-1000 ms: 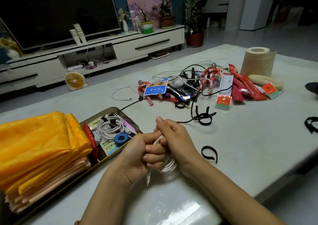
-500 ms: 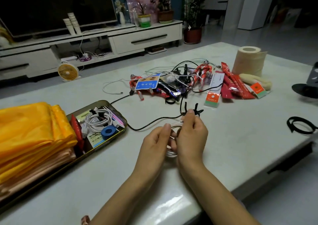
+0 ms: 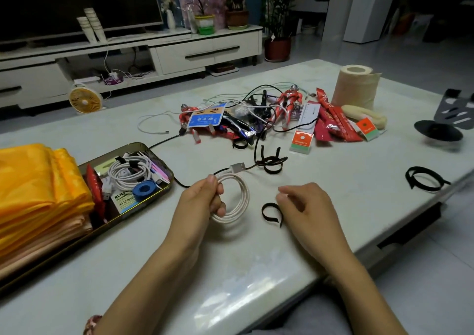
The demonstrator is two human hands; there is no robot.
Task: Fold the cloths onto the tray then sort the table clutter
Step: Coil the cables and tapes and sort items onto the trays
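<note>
Our left hand (image 3: pixel 202 204) is gripping the coiled white cable (image 3: pixel 242 196) over the table (image 3: pixel 338 178), near the tray (image 3: pixel 143 207) bearing the folded cloths (image 3: pixel 38 181), while we are holding our right hand (image 3: pixel 306 204) loosely curled and empty just beside a black strap (image 3: pixel 269 213).

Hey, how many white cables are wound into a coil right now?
2. One coil is held in the left hand; the other coiled cable lies in the tray beside the folded cloths. More may be hidden in the clutter pile.
</note>
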